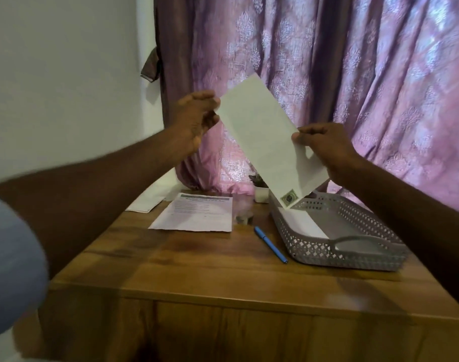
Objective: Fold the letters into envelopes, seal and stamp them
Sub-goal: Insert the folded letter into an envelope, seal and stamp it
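Observation:
I hold a white envelope (265, 137) tilted in the air above the table, its lower corner bearing a green stamp (288, 199). My right hand (325, 147) pinches its right edge. My left hand (197, 118) touches its upper left edge with the fingertips. The stamped corner hangs just over the far end of a grey perforated tray (353, 246), where another white envelope (301, 223) lies. A printed letter (197, 212) lies flat on the wooden table (197, 267).
A blue pen (270, 244) lies between the letter and the tray. A clear glass (242, 210) and a small white plant pot (261, 193) stand at the back. More white paper (150, 197) leans at the far left. A purple curtain (353, 74) hangs behind.

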`<state>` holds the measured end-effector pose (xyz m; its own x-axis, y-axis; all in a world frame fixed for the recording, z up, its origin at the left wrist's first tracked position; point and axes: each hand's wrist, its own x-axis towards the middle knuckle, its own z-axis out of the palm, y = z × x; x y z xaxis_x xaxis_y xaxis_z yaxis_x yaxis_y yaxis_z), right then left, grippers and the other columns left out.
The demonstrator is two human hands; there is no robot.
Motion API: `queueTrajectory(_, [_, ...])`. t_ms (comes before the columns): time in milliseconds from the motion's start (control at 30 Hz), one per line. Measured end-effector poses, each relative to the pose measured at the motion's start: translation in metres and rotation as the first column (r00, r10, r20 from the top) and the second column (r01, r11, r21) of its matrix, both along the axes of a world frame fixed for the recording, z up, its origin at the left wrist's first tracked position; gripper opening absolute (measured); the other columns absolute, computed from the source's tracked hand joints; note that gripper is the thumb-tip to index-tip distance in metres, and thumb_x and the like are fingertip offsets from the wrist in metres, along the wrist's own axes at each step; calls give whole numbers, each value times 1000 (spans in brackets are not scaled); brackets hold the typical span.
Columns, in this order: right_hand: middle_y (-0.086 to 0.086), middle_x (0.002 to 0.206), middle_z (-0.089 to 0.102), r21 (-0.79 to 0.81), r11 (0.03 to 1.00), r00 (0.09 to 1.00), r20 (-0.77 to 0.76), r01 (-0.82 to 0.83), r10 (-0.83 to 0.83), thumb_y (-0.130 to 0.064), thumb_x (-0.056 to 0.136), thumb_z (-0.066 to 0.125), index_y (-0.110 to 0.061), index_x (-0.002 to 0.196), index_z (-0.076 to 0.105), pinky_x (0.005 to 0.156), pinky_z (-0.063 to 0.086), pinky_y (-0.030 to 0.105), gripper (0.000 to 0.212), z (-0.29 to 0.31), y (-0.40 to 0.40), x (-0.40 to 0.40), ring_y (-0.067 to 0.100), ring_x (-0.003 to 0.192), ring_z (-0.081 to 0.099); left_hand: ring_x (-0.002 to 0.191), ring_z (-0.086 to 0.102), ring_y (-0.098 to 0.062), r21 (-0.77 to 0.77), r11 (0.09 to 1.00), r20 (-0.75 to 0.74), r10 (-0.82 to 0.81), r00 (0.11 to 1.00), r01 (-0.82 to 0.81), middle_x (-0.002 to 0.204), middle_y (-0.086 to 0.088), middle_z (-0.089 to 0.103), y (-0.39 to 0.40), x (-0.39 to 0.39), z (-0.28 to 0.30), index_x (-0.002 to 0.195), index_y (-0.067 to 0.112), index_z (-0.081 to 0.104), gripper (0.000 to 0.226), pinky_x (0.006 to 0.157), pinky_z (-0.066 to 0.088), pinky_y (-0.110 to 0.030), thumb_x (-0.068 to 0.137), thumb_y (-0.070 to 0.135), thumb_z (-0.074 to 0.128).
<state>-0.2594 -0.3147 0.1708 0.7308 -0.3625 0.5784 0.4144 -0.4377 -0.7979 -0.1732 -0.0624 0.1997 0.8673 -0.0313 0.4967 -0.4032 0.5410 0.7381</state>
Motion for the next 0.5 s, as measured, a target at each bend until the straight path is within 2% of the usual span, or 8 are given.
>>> queueTrajectory(100, [1,81,72,71,997,998,-45,39,-36,-11,89,75,-19,84,75,58,51,23,9,-6,-23,-3,18,72,62,62,63,-16,25,999,-60,25,998,-24,83,-8,69,-45,21,7,89,11,69,17,55,55,-20,89,-6,74])
queueTrajectory(200, [12,94,74,119,984,985,-131,129,-113,-5,91,70,-11,92,75,66,51,29,8,-19,-51,-5,24,82,62,64,64,-18,89,995,-113,53,992,-43,86,-11,71,-92,40,2,97,7,72,18,54,55,-21,88,-8,74])
queueTrajectory(267, [23,110,72,133,973,961,-229,189,-156,-1,90,68,1,109,73,70,51,34,19,-31,-72,-6,28,85,63,61,64,-19,148,987,-152,80,985,-57,84,-13,71,-122,53,-10,103,2,73,21,53,58,-24,87,-11,73])
queueTrajectory(300, [24,110,72,129,971,946,-284,200,-157,0,90,68,3,113,70,70,53,34,24,-37,-78,-6,29,84,65,58,64,-19,176,981,-177,112,978,-81,82,-14,71,-131,58,-16,106,-1,73,22,55,60,-26,87,-12,72])
queueTrajectory(400, [18,90,70,72,972,877,-449,225,-170,2,88,71,8,111,68,62,53,32,25,-58,-95,-8,26,69,64,51,64,-18,280,951,-252,201,947,-128,72,-12,71,-159,73,-42,111,-3,71,18,68,63,-35,93,-7,66])
queueTrajectory(500, [13,75,67,-39,972,792,-573,232,-212,1,88,73,8,105,69,58,50,29,18,-76,-106,-5,21,58,59,47,62,-17,449,879,-237,292,927,-162,69,-8,70,-179,80,-71,93,-1,68,3,64,61,-34,95,-2,67])
